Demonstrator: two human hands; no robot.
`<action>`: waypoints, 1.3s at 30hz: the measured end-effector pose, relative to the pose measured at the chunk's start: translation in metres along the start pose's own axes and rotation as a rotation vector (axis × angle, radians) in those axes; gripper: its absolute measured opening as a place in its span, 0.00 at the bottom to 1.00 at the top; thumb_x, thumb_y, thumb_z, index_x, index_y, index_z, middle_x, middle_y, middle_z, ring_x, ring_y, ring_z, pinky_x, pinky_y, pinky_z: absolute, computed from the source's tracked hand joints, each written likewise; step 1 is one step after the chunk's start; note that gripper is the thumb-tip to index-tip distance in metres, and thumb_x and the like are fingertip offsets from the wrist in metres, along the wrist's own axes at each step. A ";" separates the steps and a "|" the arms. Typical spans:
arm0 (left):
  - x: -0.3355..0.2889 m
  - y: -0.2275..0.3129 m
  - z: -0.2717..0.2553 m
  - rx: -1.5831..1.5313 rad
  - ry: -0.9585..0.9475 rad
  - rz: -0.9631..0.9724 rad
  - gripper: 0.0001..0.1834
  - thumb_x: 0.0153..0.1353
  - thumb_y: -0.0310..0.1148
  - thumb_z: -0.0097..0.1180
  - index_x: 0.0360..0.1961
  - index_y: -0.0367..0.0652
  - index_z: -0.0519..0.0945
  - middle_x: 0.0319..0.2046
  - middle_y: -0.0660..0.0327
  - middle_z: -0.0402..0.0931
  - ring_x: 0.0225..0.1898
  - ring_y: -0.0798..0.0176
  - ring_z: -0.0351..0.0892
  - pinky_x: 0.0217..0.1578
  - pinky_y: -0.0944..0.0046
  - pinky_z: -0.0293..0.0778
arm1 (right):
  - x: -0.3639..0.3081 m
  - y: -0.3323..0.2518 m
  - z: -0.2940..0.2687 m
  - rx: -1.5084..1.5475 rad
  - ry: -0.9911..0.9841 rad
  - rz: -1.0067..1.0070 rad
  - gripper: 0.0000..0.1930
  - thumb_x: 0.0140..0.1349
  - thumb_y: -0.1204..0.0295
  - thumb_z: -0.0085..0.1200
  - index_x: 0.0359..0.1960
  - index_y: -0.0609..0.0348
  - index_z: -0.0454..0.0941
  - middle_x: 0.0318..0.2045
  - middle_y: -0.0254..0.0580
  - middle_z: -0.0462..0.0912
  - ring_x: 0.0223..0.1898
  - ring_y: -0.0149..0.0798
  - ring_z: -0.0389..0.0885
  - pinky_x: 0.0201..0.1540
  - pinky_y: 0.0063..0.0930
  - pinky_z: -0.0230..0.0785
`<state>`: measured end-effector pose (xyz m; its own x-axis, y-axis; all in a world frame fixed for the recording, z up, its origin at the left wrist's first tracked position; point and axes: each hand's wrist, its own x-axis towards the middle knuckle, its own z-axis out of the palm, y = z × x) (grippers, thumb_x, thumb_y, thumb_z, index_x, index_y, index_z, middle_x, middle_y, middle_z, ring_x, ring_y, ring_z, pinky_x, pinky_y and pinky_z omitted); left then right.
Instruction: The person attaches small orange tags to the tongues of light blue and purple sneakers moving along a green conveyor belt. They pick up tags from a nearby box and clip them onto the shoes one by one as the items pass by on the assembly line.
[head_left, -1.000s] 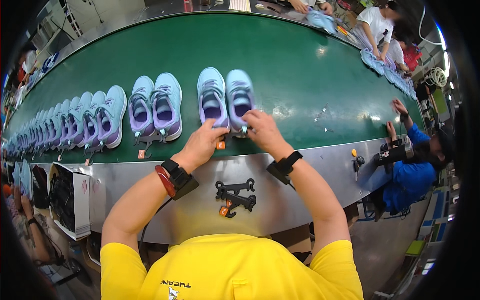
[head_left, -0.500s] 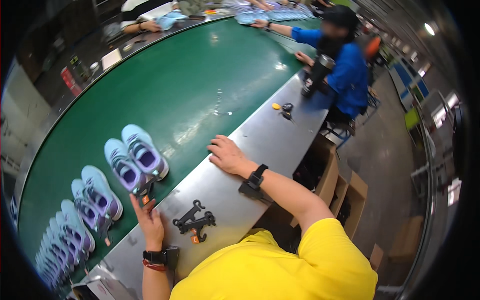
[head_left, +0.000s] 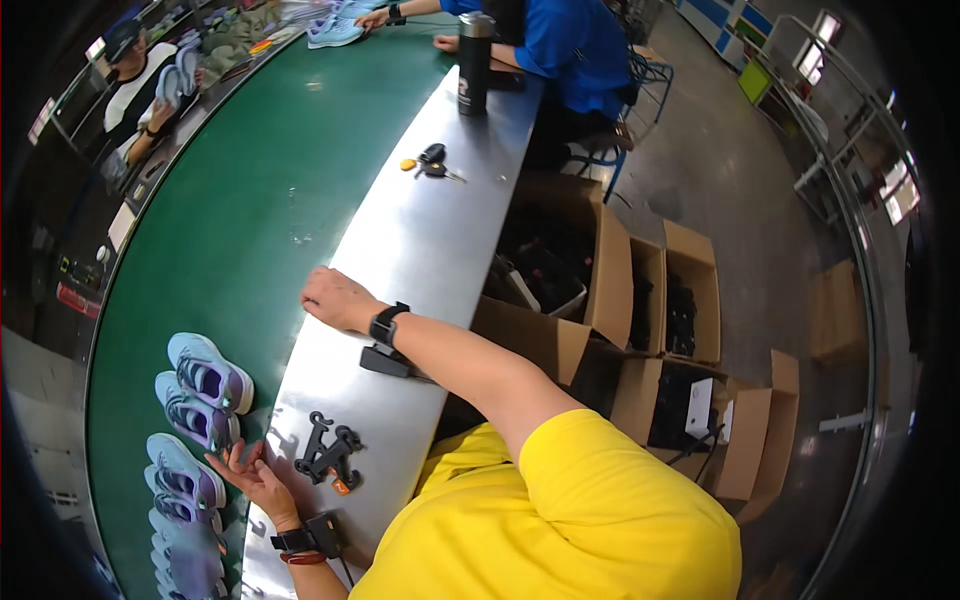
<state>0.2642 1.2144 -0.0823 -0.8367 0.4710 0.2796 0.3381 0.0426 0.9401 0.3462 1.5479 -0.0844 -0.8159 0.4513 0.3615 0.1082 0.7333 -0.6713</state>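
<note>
My left hand [head_left: 255, 483] is open, fingers spread, beside the heels of the nearest pair of light-blue sneakers with purple linings [head_left: 205, 390]. Whether a fingertip touches them I cannot tell. Just right of that hand, two black plastic shoe hangers [head_left: 325, 450] lie together on the metal ledge, with an orange tag on one. My right hand [head_left: 340, 300] rests at the ledge's edge by the belt, its fingers curled in, with nothing visible in them. More sneakers [head_left: 178, 530] line up toward me, partly blurred.
The green belt [head_left: 240, 190] runs along the metal ledge [head_left: 400, 230]. Keys [head_left: 435, 165] and a black flask [head_left: 476, 70] stand farther along, near a co-worker in blue [head_left: 575, 60]. Open cardboard boxes [head_left: 690, 300] sit to the right. Across the belt, another person [head_left: 140, 95] holds shoes.
My view has swung right, bringing more boxes into sight. My right hand's fingers have gone from spread to curled. My left hand remains near the sneakers' heels.
</note>
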 end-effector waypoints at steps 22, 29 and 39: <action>0.017 -0.016 -0.002 0.589 -0.340 0.215 0.15 0.58 0.17 0.40 0.43 0.35 0.76 0.46 0.53 0.72 0.49 0.53 0.71 0.54 0.61 0.65 | 0.006 -0.002 -0.002 -0.009 -0.138 0.270 0.12 0.55 0.68 0.45 0.32 0.52 0.83 0.47 0.50 0.75 0.53 0.51 0.71 0.60 0.39 0.62; 0.022 -0.026 -0.003 0.637 -0.361 0.221 0.16 0.58 0.18 0.40 0.45 0.36 0.75 0.46 0.53 0.72 0.49 0.53 0.71 0.54 0.60 0.65 | 0.007 -0.003 -0.002 -0.022 -0.180 0.272 0.16 0.54 0.68 0.44 0.40 0.56 0.82 0.51 0.54 0.73 0.59 0.52 0.67 0.64 0.38 0.58; 0.025 -0.027 0.000 0.599 -0.347 0.122 0.15 0.61 0.20 0.40 0.46 0.34 0.75 0.44 0.54 0.74 0.48 0.54 0.73 0.54 0.61 0.65 | 0.004 0.000 0.006 0.004 -0.058 0.334 0.13 0.55 0.63 0.46 0.32 0.52 0.83 0.43 0.49 0.75 0.53 0.47 0.69 0.62 0.38 0.59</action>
<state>0.2337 1.2246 -0.1009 -0.6257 0.7528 0.2046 0.6833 0.4023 0.6092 0.3398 1.5467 -0.0872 -0.7666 0.6367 0.0834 0.3732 0.5474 -0.7491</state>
